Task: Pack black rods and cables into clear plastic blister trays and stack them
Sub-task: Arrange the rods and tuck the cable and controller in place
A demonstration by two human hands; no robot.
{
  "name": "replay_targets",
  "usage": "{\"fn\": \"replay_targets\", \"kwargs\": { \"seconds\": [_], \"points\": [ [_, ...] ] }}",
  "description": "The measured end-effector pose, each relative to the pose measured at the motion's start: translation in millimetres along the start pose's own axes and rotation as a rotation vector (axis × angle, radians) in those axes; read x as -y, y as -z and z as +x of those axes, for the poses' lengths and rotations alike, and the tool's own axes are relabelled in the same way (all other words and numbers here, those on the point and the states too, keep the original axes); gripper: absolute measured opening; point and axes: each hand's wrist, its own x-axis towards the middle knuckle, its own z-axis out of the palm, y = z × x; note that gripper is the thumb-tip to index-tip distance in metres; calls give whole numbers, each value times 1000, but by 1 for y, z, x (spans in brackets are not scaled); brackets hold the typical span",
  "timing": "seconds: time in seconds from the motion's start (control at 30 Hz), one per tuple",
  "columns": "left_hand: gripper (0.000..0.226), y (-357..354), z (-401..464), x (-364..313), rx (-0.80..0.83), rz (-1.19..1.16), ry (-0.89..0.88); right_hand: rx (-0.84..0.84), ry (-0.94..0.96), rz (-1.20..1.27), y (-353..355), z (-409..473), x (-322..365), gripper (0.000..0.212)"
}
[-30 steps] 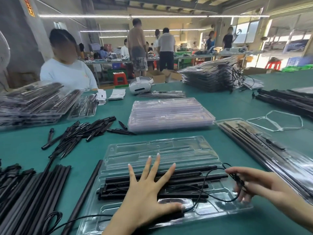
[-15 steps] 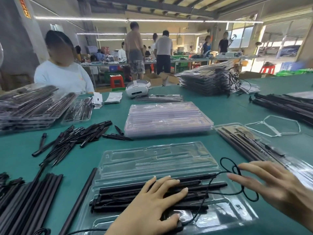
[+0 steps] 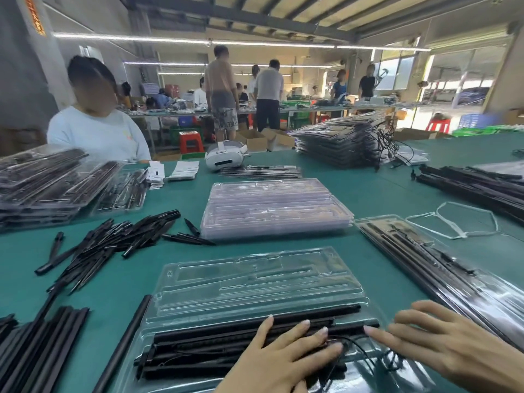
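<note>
While both hands are working over the tray, here's how it's looking:

Fingers: left hand (image 3: 286,355) is lying flat, fingers spread and straight, pressing the black rigid plastic rods (image 3: 241,340). Right hand (image 3: 442,344) is open too, fingertips touching the rod ends, gripping nothing.

Cable: thin black flexible cable (image 3: 365,355) is looping loosely between both hands, floppy, probably wanting to spring out.

Tray: open clear thin-plastic blister tray (image 3: 255,282) is sitting nearest on the green table (image 3: 119,282), rods in its near half. Flimsy, likely slippery; I'd be holding it by the edges.

Beyond: stack of empty clear trays (image 3: 275,208) is sitting behind.
</note>
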Motion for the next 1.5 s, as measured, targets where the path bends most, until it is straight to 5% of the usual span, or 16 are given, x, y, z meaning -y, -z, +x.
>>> {"fn": "replay_targets", "kwargs": {
  "seconds": [0.13,0.23,0.33,0.47,0.57,0.63,0.73,0.87,0.93,1.0,1.03,1.1,1.2,1.27,1.4,1.5],
  "points": [
    [48,10,1,6,105,-86,-38,-52,-144,40,-6,8,21,43],
    [47,21,6,3,100,-78,-226,-95,-490,398,3,19,36,41],
    [45,22,5,-1,159,-105,-90,-46,-691,765,5,20,49,23],
    [44,6,4,-8,-5,3,11,-49,-713,921,3,23,53,2],
    [47,-2,7,-9,3,59,1,-32,-656,1093,6,23,44,16],
    [49,-5,9,-6,-60,28,23,10,-574,1109,6,25,42,32],
    [48,-9,12,-5,-139,7,59,45,-383,924,1,31,42,17],
    [43,-3,3,-13,-9,-66,65,111,-295,762,-2,28,46,7],
    [41,-3,0,-16,-49,-4,42,119,-384,886,1,32,47,19],
    [38,3,-2,-18,-33,7,72,-103,-507,884,-3,20,58,70],
    [39,3,-1,-17,10,-12,73,-52,-487,938,-8,21,60,71],
    [42,9,5,-13,65,-101,44,208,-438,818,-1,29,56,27],
    [40,12,8,-14,-155,-298,35,119,-596,777,12,32,67,38],
    [41,12,9,-15,-145,-279,42,61,-636,800,17,32,71,43],
    [46,4,5,-15,-109,-465,-52,-32,-792,881,20,23,77,16],
    [38,5,3,-18,-114,-541,-22,60,-914,984,23,24,73,41]
  ]
}}
